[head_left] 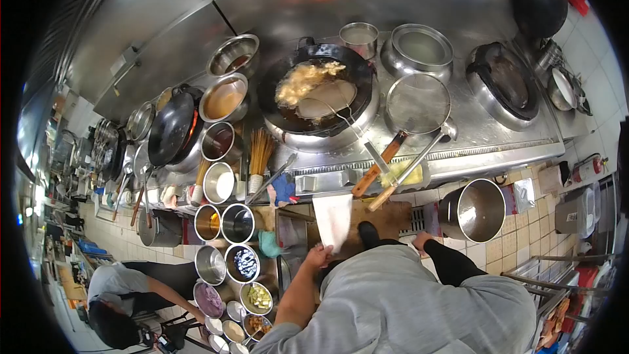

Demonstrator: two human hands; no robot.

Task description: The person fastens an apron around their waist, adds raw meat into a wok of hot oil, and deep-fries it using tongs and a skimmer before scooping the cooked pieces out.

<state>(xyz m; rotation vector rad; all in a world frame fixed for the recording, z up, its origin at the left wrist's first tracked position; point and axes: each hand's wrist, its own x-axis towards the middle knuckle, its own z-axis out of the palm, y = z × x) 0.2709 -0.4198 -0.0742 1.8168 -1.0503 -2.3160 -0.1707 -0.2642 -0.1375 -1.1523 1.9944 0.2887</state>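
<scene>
My left hand (319,257) is closed on the lower end of a white cloth (333,217), which spreads up toward the stove's front edge. Low at my right side is my right hand (421,241), left of a tall steel pot (481,210); its fingers are too small to make out. On the stove, a big black wok (275,101) holds dark oil with golden fried food (301,84) floating in it. A round strainer (327,99) sits in the oil, its handle reaching over the front edge. Right of the wok rests a mesh skimmer (419,101) with a wooden handle, beside a ladle (447,130).
Steel bowls of sauce (223,97) and bamboo brushes (261,154) stand left of the wok. Ingredient tubs (242,263) line the left side. A co-worker (121,288) bends there, one arm toward the tubs. At right are another wok (503,82) and a metal rack (557,285).
</scene>
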